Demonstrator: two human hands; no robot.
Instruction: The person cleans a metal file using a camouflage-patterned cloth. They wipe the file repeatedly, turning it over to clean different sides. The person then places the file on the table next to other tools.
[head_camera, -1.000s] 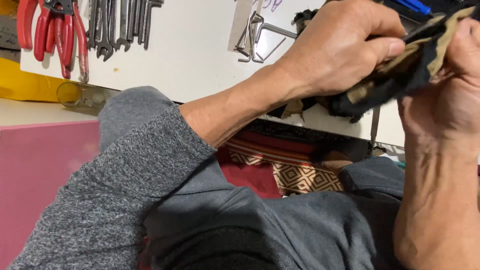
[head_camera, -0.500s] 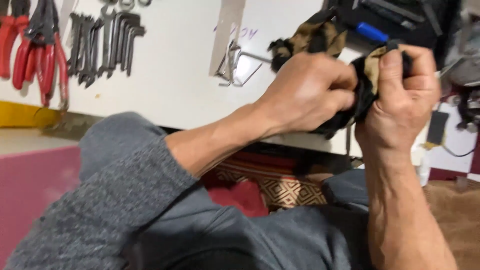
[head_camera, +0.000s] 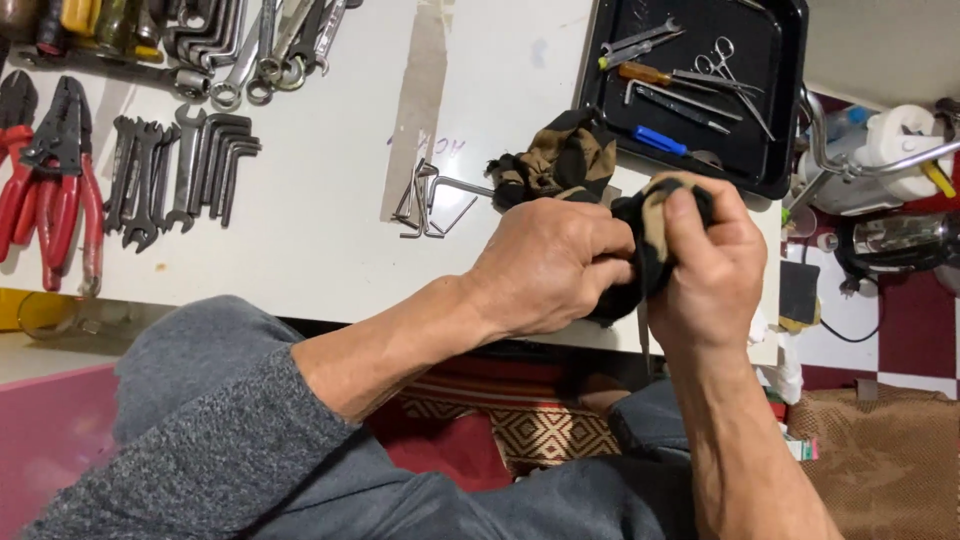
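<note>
Gripping one dark rag (head_camera: 640, 235) between both fists above the white table's (head_camera: 330, 270) near edge, we are clamping our left hand (head_camera: 550, 265) and right hand (head_camera: 710, 270) side by side on it, its loose tail (head_camera: 560, 160) trailing away toward the black tray (head_camera: 790, 60).

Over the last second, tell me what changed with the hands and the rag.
Both hands came down from the top of the view toward the middle. The left hand and right hand keep gripping the dark rag, now bunched tighter between them. The wrenches and black tray lie as before.
</note>
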